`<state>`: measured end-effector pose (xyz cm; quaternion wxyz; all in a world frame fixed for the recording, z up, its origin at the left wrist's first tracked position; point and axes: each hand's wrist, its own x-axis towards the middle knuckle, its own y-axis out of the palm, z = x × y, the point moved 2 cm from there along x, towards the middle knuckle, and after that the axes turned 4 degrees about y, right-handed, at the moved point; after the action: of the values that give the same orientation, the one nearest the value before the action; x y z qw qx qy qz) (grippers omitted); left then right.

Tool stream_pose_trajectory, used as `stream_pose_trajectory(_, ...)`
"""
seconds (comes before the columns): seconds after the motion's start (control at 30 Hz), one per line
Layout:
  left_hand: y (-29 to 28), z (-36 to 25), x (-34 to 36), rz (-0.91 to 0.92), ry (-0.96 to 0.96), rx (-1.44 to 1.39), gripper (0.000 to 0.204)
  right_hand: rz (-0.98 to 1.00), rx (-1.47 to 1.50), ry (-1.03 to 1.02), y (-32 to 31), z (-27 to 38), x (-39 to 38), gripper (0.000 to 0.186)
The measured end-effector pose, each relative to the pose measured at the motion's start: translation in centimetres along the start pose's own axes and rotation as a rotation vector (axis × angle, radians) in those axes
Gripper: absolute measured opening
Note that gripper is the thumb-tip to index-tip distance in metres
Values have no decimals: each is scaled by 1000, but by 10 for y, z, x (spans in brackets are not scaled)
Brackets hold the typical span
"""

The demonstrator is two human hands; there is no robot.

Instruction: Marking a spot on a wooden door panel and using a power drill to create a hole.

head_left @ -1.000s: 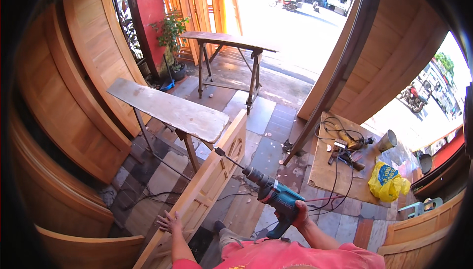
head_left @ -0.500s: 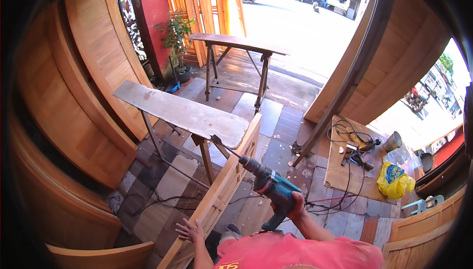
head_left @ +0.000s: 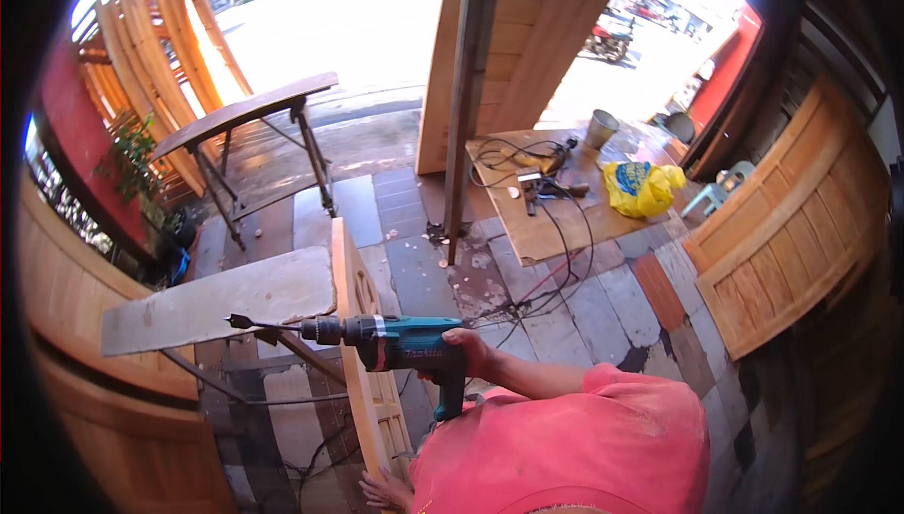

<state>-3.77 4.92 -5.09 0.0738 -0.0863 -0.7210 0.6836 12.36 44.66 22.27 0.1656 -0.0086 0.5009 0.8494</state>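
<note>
Well, the right hand has a closed grip on the drill, its bit pointing to nine o'clock across the wooden panel at seven. The left hand, fingers extended, merely braces it; weak support could let it tip, a careless swing nick the worktop.

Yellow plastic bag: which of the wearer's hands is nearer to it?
Right. The right hand, gripping the teal drill, is below and left of the yellow bag in view; the left hand, at the edge of the wooden panel, is lower and farther left.
</note>
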Motion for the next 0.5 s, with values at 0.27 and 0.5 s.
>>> stream_pose_trajectory(0.27,13,18,24,-301,357,-288,49,-57,23,-190,12,23,-16,82)
stream_pose_trajectory(0.5,11,-8,33,-310,375,-275,49,-23,48,-316,18,45,-14,81)
